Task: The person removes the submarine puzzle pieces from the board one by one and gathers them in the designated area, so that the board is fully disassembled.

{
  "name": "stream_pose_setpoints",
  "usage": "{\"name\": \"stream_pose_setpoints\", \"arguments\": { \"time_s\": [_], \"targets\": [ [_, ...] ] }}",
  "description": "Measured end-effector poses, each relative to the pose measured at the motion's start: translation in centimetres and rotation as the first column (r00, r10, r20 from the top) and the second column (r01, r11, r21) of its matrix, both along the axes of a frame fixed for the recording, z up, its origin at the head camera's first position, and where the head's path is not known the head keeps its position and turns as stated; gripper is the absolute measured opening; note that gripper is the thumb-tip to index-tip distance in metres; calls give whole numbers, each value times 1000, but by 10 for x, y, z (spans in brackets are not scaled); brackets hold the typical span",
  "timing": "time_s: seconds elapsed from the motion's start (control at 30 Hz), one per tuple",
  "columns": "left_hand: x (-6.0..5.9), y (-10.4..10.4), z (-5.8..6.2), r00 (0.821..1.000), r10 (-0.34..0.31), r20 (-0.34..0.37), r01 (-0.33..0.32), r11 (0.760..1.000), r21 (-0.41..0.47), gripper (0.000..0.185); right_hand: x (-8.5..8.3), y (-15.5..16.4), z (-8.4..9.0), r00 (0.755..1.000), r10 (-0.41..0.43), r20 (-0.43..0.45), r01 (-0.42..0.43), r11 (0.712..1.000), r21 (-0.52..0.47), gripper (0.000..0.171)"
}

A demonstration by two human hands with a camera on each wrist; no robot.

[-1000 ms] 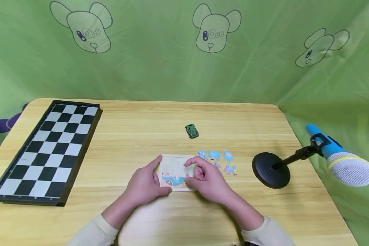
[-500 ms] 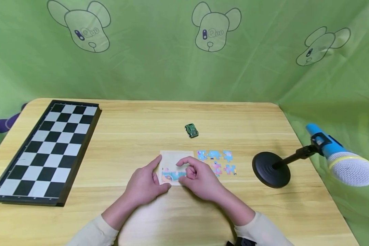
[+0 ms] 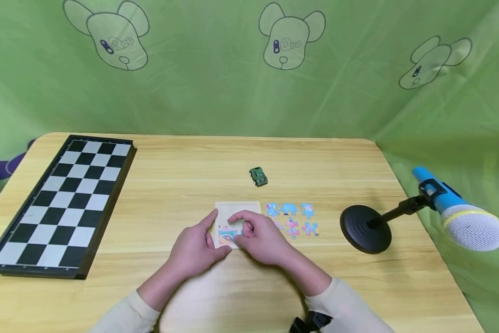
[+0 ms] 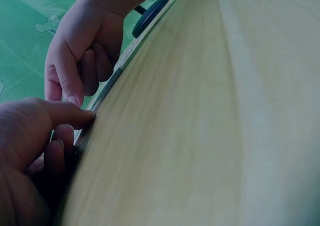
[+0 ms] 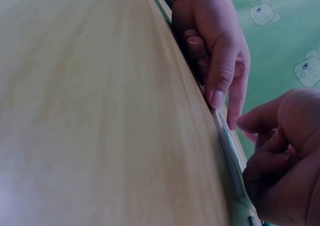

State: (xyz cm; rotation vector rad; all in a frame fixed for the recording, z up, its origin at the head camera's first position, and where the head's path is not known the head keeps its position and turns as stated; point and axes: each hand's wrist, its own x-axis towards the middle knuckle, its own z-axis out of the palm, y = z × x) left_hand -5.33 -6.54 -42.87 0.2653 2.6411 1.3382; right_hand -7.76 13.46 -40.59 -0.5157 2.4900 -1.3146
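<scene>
A small pale jigsaw tray (image 3: 237, 207) lies flat on the table, with joined colourful pieces (image 3: 225, 233) along its lower part. My left hand (image 3: 193, 252) grips its left side, index finger at the upper left corner and thumb at the lower edge. My right hand (image 3: 266, 243) is over the tray's right half, thumb tip on the lower pieces, index finger bent above and other fingers curled in. Part of the tray is hidden beneath it. Right of the tray lie several loose jigsaw pieces (image 3: 292, 226). In the right wrist view the tray's edge (image 5: 232, 158) shows side-on.
A green toy car (image 3: 258, 176) stands behind the tray. On the left lies a black-and-white chessboard (image 3: 70, 200). A blue microphone (image 3: 461, 215) on a black stand (image 3: 365, 229) is at the right. Green cloth (image 3: 216, 101) hangs behind the wooden table (image 3: 182, 171).
My right hand has slid left across the tray's lower row of pieces, uncovering more loose pieces. The tray has shifted slightly away from me. My left hand stays at its left side.
</scene>
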Motion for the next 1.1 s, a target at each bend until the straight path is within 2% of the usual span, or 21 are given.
{"name": "stream_pose_setpoints", "arguments": {
  "time_s": [0.6,0.9,1.1],
  "targets": [
    [-1,-1,-2,1000,7,-16,-7,1000,2,91,-7,-5,-6,996,41,82,-47,996,71,32],
    [0,-1,-1,1000,11,-3,-11,1000,-1,91,-6,-5,-7,996,49,73,-51,999,19,31],
    [0,0,-2,1000,13,-1,-13,1000,0,90,-5,-5,-4,997,58,58,-60,998,36,37]
  ]
}}
